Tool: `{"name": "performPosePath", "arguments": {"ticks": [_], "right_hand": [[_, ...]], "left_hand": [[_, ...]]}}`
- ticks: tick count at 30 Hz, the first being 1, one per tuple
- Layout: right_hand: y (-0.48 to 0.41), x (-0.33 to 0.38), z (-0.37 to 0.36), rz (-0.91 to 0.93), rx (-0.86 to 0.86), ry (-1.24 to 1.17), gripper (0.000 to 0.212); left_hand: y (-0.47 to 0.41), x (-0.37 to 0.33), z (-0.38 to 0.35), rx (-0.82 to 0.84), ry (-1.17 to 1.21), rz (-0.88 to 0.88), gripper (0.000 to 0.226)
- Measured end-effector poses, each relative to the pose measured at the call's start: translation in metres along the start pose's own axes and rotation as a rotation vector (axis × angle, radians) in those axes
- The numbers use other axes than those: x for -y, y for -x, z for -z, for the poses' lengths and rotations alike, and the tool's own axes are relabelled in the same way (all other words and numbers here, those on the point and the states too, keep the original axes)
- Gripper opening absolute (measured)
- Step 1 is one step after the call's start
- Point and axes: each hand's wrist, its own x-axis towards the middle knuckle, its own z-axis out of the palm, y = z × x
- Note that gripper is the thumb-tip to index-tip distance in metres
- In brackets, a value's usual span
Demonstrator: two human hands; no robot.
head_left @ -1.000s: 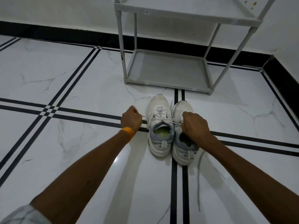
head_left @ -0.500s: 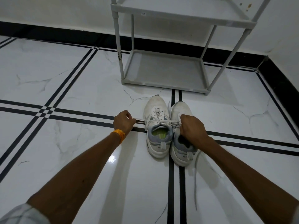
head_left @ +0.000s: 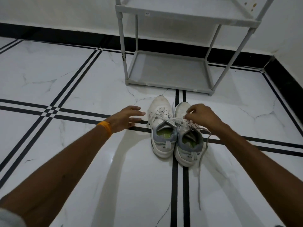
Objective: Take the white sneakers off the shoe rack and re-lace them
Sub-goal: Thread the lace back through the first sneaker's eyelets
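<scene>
Two white sneakers stand side by side on the floor, toes toward the rack: the left sneaker (head_left: 161,128) and the right sneaker (head_left: 188,145). My right hand (head_left: 202,116) hovers over the right sneaker's toe and pinches a white lace (head_left: 173,119) that runs across from the left sneaker. My left hand (head_left: 127,118), with an orange band on the wrist, is just left of the left sneaker, fingers spread and holding nothing. A long loose lace end (head_left: 200,171) trails from the right sneaker across the floor toward me.
The grey shoe rack (head_left: 167,84) stands just behind the sneakers against the wall, both visible shelves bare. White marble floor with black inlay lines (head_left: 175,185) surrounds the shoes. A black skirting runs along the back and right walls.
My left hand let go of the lace it was pulling and opened, moving closer to the left sneaker. My right hand shifted up toward the toes, still pinching the lace.
</scene>
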Motion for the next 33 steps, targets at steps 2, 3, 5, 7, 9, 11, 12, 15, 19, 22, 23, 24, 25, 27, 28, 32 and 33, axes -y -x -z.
{"name": "performPosePath", "arguments": {"ticks": [2, 3, 5, 7, 9, 11, 12, 15, 19, 22, 23, 24, 25, 27, 28, 32, 33], "right_hand": [[0.006, 0.016, 0.001, 0.104, -0.173, 0.054, 0.042], [0.010, 0.025, -0.004, 0.180, -0.194, 0.063, 0.044], [0.018, 0.042, -0.023, 0.285, -0.098, 0.115, 0.043], [0.022, 0.048, -0.047, 0.332, -0.004, 0.278, 0.032], [0.022, 0.044, -0.059, 0.352, 0.025, 0.450, 0.020], [0.022, 0.039, -0.058, 0.352, 0.025, 0.546, 0.017], [0.021, 0.037, -0.056, 0.355, 0.015, 0.570, 0.016], [0.019, 0.033, -0.054, 0.380, 0.043, 0.596, 0.016], [0.018, 0.025, -0.052, 0.419, 0.004, 0.539, 0.012], [0.026, 0.015, -0.053, 0.439, -0.038, 0.552, 0.012], [0.028, 0.013, -0.055, 0.443, -0.044, 0.553, 0.011], [0.030, 0.014, -0.057, 0.449, -0.046, 0.552, 0.011], [0.031, 0.015, -0.058, 0.456, -0.044, 0.548, 0.011], [0.031, 0.018, -0.059, 0.455, -0.027, 0.552, 0.012], [0.030, 0.019, -0.059, 0.450, -0.018, 0.562, 0.013], [0.027, 0.022, -0.057, 0.399, 0.003, 0.536, 0.014], [0.027, 0.025, -0.058, 0.386, 0.014, 0.507, 0.014]], "left_hand": [[-0.006, -0.003, -0.007, -0.162, -0.200, -0.155, 0.047], [-0.009, -0.003, -0.016, -0.213, -0.319, -0.279, 0.050], [-0.016, -0.001, -0.037, -0.201, -0.612, -0.527, 0.056], [-0.022, 0.004, -0.053, -0.109, -0.894, -0.666, 0.057], [-0.027, 0.011, -0.058, -0.036, -1.108, -0.687, 0.052], [-0.027, 0.014, -0.060, -0.064, -1.312, -0.712, 0.053], [-0.027, 0.015, -0.059, -0.098, -1.406, -0.727, 0.055], [-0.024, 0.021, -0.059, -0.155, -1.547, -0.763, 0.048], [-0.024, 0.026, -0.052, -0.189, -1.666, -0.807, 0.032], [-0.023, 0.027, -0.044, -0.165, -1.722, -0.835, 0.027], [-0.023, 0.030, -0.042, -0.163, -1.723, -0.843, 0.026], [-0.022, 0.033, -0.040, -0.169, -1.717, -0.847, 0.025], [-0.022, 0.035, -0.038, -0.176, -1.707, -0.847, 0.026], [-0.021, 0.037, -0.037, -0.185, -1.701, -0.832, 0.026], [-0.021, 0.037, -0.037, -0.191, -1.700, -0.829, 0.025], [-0.019, 0.035, -0.036, -0.195, -1.658, -0.825, 0.023], [-0.017, 0.036, -0.032, -0.203, -1.644, -0.819, 0.024]]}}
